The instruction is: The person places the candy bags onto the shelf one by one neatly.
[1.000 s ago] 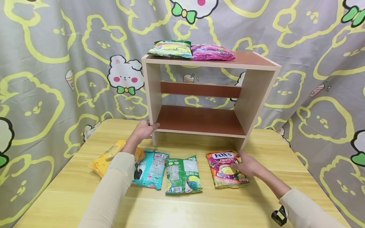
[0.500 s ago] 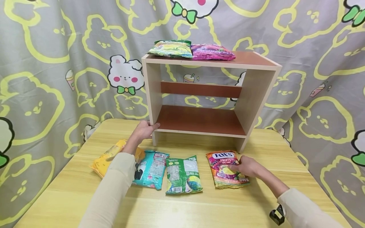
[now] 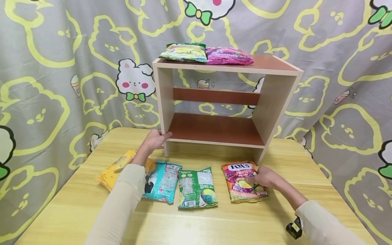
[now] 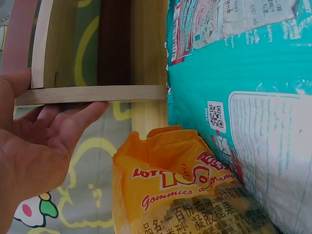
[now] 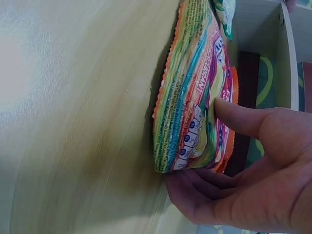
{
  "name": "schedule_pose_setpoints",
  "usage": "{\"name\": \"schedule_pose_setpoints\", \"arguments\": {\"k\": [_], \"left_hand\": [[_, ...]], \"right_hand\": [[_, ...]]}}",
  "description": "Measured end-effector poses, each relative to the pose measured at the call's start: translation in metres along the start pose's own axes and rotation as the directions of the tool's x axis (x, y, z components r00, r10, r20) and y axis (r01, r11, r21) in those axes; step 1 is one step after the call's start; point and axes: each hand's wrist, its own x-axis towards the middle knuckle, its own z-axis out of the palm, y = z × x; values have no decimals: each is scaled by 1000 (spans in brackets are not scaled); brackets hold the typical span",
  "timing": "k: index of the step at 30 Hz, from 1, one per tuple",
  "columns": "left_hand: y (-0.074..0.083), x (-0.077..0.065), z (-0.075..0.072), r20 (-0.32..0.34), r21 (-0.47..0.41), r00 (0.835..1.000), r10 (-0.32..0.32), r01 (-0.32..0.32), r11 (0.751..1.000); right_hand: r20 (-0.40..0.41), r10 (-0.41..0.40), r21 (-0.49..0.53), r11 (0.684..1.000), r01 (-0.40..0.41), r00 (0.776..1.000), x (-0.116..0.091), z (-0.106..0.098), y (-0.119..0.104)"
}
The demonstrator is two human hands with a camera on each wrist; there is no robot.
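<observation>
My left hand grips the left side panel of the small wooden shelf, thumb at the front and fingers along the outer face. At the right, my right hand holds the right edge of a Fox's candy bag lying on the table. In the right wrist view the thumb presses the bag's printed top, while the fingers reach around its edge and are partly hidden. Below my left forearm lie a yellow gummies bag, partly covered by that arm, and a teal bag.
A green bag lies between the teal and Fox's bags on the wooden table. On the shelf top rest a green-yellow bag and a pink-purple bag. A patterned curtain hangs behind and at both sides.
The right hand's thumb has shifted slightly left over the Fox's bag, and the right forearm has drawn a little leftward. My left hand and the bags stay in place.
</observation>
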Motion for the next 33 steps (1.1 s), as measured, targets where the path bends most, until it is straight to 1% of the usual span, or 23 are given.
{"name": "schedule_pose_setpoints", "arguments": {"k": [4,11,15,18,22,28,33], "left_hand": [[0,0,0,0,-7,1000,-1,1,1000],[-1,1,0,-1,17,1000,2,-2,1000],[-1,1,0,-5,17,1000,1,-1,1000],[-1,2,0,-7,17,1000,-2,2,1000],[0,2,0,-6,15,1000,-7,7,1000],[-1,2,0,-2,14,1000,-5,5,1000],[-1,2,0,-5,18,1000,-3,3,1000]], "right_hand": [[-11,4,26,1000,-4,1000,1,1,-1],[-44,3,57,998,0,999,0,1,-4],[-59,-18,112,993,25,998,-1,2,-5],[-65,-51,150,987,60,997,-2,3,-6],[-54,-84,196,976,93,995,-3,2,-9],[-50,-111,213,970,119,993,-4,0,-11],[-81,-100,149,983,111,992,-4,-1,-11]]}}
